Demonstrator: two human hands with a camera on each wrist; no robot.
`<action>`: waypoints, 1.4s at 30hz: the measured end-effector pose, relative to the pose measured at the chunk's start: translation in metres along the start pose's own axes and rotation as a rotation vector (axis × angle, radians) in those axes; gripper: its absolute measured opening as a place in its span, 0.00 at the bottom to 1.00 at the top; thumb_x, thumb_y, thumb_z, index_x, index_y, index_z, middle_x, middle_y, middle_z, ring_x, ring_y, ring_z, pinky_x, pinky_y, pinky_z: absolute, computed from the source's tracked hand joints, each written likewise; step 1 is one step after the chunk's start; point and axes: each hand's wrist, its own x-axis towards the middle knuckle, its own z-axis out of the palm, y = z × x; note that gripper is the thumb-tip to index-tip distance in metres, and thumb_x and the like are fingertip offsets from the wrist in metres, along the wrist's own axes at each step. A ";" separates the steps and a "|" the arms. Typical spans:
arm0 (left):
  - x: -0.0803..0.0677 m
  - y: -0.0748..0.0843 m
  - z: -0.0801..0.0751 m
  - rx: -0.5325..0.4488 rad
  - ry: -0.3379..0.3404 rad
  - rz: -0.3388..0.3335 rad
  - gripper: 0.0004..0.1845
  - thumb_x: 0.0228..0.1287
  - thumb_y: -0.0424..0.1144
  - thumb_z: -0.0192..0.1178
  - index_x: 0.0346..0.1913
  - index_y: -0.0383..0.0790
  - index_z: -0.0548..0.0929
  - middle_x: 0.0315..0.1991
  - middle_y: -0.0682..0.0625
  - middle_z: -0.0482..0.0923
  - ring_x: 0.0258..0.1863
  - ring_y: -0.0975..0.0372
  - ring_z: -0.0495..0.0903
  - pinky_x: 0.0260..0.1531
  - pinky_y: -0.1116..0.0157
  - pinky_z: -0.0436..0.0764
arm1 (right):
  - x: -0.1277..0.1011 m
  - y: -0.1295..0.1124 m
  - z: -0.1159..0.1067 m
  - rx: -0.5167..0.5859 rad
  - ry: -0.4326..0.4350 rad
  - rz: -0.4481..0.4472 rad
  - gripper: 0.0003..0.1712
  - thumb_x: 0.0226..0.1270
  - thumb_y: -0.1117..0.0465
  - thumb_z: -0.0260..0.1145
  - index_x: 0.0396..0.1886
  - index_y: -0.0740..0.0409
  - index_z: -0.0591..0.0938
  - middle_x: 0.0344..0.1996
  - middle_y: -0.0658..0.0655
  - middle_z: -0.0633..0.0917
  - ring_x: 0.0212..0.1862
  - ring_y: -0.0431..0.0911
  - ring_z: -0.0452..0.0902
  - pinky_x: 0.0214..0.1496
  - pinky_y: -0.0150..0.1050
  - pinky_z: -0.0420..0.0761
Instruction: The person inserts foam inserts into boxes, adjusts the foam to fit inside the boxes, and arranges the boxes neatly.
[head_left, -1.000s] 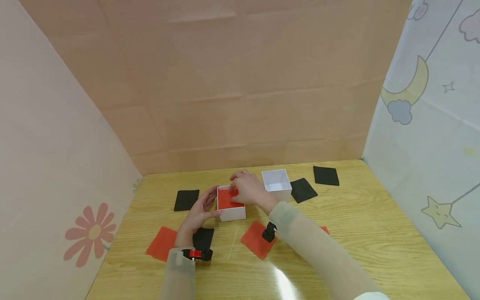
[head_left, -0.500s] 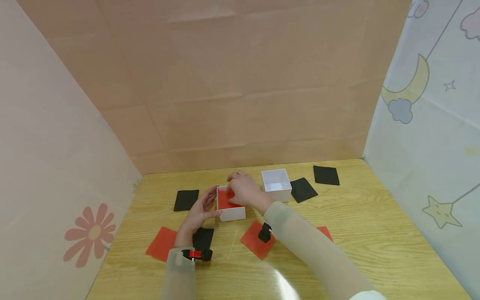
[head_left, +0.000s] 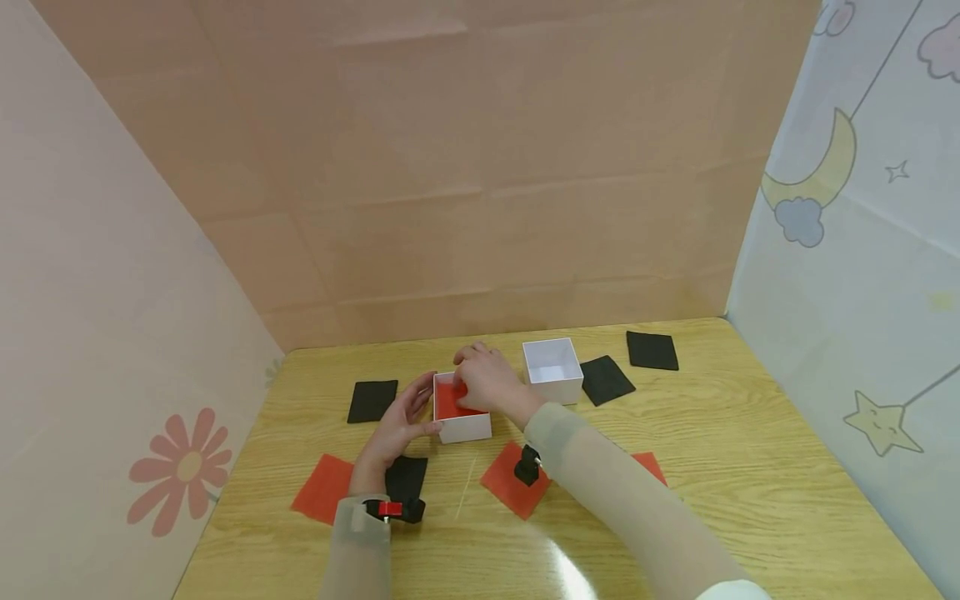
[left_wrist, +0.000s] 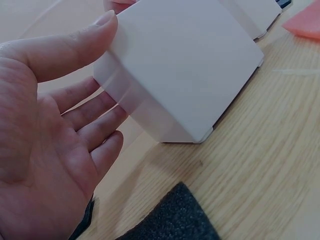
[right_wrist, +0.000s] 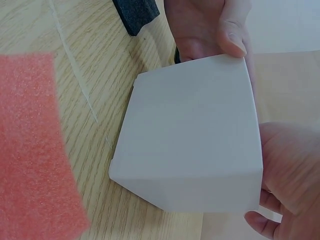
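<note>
A small white open-topped box (head_left: 465, 429) stands on the table with a red foam sheet (head_left: 447, 402) inside it. My left hand (head_left: 394, 427) grips the box's left side; in the left wrist view the thumb (left_wrist: 80, 50) lies at the front corner and the fingers (left_wrist: 95, 112) on the side wall. My right hand (head_left: 491, 382) reaches over the right wall, bent fingers and thumb down at the red sheet. Its fingertips inside are hidden, so I cannot tell whether they pinch or press it. The right wrist view shows the box (right_wrist: 190, 125) from outside, that hand (right_wrist: 292, 170) at its rim.
A second white box (head_left: 555, 387), bare inside, stands to the right. Black foam sheets lie at the left (head_left: 372, 401), by my left wrist (head_left: 406, 479) and at the right (head_left: 607, 380). Red foam sheets lie left (head_left: 322, 487), centre (head_left: 510, 479) and under my right forearm (head_left: 649, 465).
My right hand has shifted slightly left, and the red sheet under it sits a little lower in the box. The left hand and the box have stayed in place.
</note>
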 end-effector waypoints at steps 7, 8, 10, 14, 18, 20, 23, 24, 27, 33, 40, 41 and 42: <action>0.000 0.000 0.001 -0.011 0.003 -0.010 0.50 0.66 0.28 0.74 0.85 0.39 0.57 0.84 0.42 0.56 0.83 0.45 0.56 0.81 0.49 0.54 | -0.004 0.002 -0.006 0.064 0.019 -0.015 0.10 0.65 0.52 0.79 0.45 0.45 0.95 0.64 0.52 0.82 0.67 0.51 0.72 0.69 0.53 0.76; 0.000 0.001 0.001 -0.013 0.003 -0.011 0.50 0.66 0.28 0.74 0.85 0.39 0.57 0.84 0.42 0.56 0.83 0.46 0.56 0.81 0.49 0.54 | -0.005 0.003 -0.007 0.086 0.027 -0.020 0.10 0.64 0.52 0.80 0.45 0.45 0.95 0.64 0.52 0.82 0.67 0.52 0.72 0.68 0.52 0.77; 0.000 0.001 0.001 -0.013 0.005 -0.010 0.50 0.66 0.28 0.74 0.85 0.39 0.57 0.84 0.43 0.57 0.83 0.46 0.56 0.81 0.49 0.55 | -0.008 0.006 -0.009 0.126 0.042 -0.029 0.11 0.64 0.52 0.80 0.45 0.46 0.95 0.64 0.53 0.82 0.67 0.52 0.72 0.67 0.51 0.78; 0.000 0.000 0.001 -0.008 0.004 0.000 0.50 0.66 0.29 0.74 0.85 0.39 0.57 0.84 0.41 0.57 0.83 0.45 0.56 0.81 0.48 0.54 | -0.018 0.014 -0.014 0.207 0.059 -0.029 0.13 0.65 0.51 0.79 0.48 0.46 0.94 0.66 0.53 0.81 0.70 0.53 0.71 0.69 0.50 0.77; -0.001 0.000 0.001 -0.005 0.003 0.005 0.50 0.67 0.29 0.74 0.85 0.38 0.57 0.84 0.41 0.57 0.83 0.45 0.56 0.81 0.48 0.54 | -0.031 0.022 -0.017 0.302 0.076 -0.020 0.16 0.66 0.50 0.79 0.50 0.49 0.93 0.67 0.54 0.81 0.71 0.55 0.71 0.70 0.53 0.76; -0.001 0.000 0.001 -0.005 0.003 0.002 0.50 0.66 0.30 0.74 0.85 0.39 0.57 0.84 0.42 0.57 0.83 0.45 0.56 0.81 0.48 0.53 | -0.039 0.026 -0.017 0.353 0.087 -0.010 0.16 0.67 0.49 0.79 0.51 0.49 0.93 0.67 0.55 0.81 0.71 0.55 0.71 0.70 0.54 0.77; -0.001 0.000 0.001 -0.004 0.009 0.004 0.50 0.66 0.30 0.75 0.85 0.38 0.57 0.84 0.42 0.57 0.83 0.45 0.56 0.81 0.48 0.53 | -0.051 0.032 -0.016 0.420 0.106 -0.002 0.17 0.69 0.48 0.78 0.53 0.49 0.93 0.66 0.55 0.81 0.71 0.55 0.71 0.71 0.54 0.76; -0.001 0.000 0.001 -0.003 0.011 0.004 0.50 0.66 0.30 0.75 0.85 0.38 0.57 0.84 0.42 0.57 0.83 0.45 0.57 0.81 0.48 0.54 | -0.054 0.034 -0.015 0.438 0.116 -0.002 0.17 0.69 0.48 0.78 0.53 0.49 0.93 0.66 0.55 0.81 0.71 0.55 0.72 0.71 0.54 0.75; -0.001 0.000 0.002 0.005 0.019 0.006 0.50 0.65 0.29 0.75 0.85 0.38 0.58 0.84 0.41 0.58 0.83 0.45 0.57 0.81 0.48 0.55 | -0.067 0.041 -0.012 0.493 0.158 -0.014 0.17 0.70 0.50 0.78 0.54 0.51 0.92 0.63 0.54 0.82 0.69 0.54 0.73 0.71 0.55 0.75; 0.000 -0.001 0.001 -0.007 0.016 0.001 0.50 0.65 0.28 0.75 0.85 0.38 0.58 0.84 0.41 0.57 0.83 0.45 0.56 0.81 0.50 0.55 | -0.096 0.055 -0.008 0.522 0.242 -0.078 0.14 0.70 0.54 0.78 0.51 0.52 0.92 0.59 0.53 0.84 0.64 0.55 0.77 0.66 0.57 0.78; -0.002 0.000 0.001 0.005 0.022 0.000 0.50 0.65 0.27 0.75 0.85 0.38 0.58 0.84 0.42 0.57 0.83 0.46 0.57 0.81 0.53 0.55 | -0.125 0.072 -0.008 0.503 0.244 -0.119 0.12 0.70 0.53 0.78 0.52 0.47 0.92 0.59 0.51 0.84 0.64 0.53 0.78 0.65 0.56 0.80; -0.001 0.000 0.001 0.006 0.021 0.003 0.50 0.65 0.27 0.74 0.85 0.38 0.58 0.84 0.42 0.57 0.83 0.46 0.57 0.81 0.53 0.55 | -0.129 0.074 -0.007 0.499 0.247 -0.129 0.13 0.70 0.53 0.78 0.51 0.47 0.92 0.58 0.51 0.85 0.63 0.52 0.78 0.63 0.55 0.80; -0.001 0.000 0.001 0.004 0.020 0.004 0.50 0.65 0.27 0.74 0.85 0.38 0.58 0.84 0.42 0.57 0.83 0.46 0.57 0.81 0.53 0.55 | -0.133 0.077 -0.007 0.500 0.246 -0.136 0.13 0.70 0.54 0.78 0.51 0.48 0.92 0.58 0.51 0.85 0.62 0.52 0.79 0.63 0.55 0.81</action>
